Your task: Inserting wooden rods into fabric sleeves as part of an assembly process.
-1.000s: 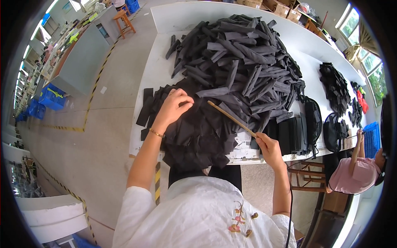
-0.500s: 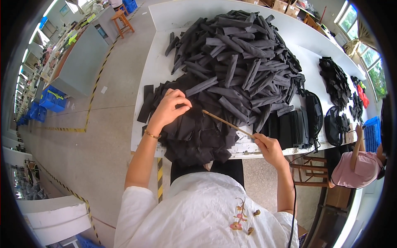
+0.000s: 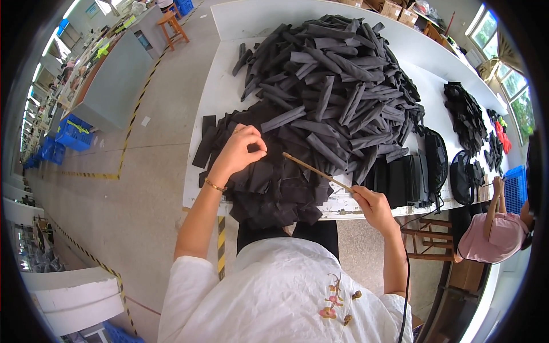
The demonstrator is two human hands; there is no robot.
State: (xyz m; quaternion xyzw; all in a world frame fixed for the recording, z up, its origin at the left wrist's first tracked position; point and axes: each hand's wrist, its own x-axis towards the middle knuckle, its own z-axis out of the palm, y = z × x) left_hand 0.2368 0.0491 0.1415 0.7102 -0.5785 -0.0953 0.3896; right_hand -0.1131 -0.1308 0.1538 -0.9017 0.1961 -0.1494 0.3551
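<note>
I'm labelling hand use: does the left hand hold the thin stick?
No, the right hand grips the thin stick at one end.

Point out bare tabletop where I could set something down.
On the white table, one bare strip lies between its left edge and the rolled dark pieces; another between those and the smaller dark pile. It's crowded under the left hand, with flat dark pieces.

own hands point(image 3: 240, 150) point(image 3: 374, 208): 2 | stick point(image 3: 317, 170): 1 | tube heap point(image 3: 337, 86): 1 | flat-piece heap point(image 3: 274, 191): 1
</note>
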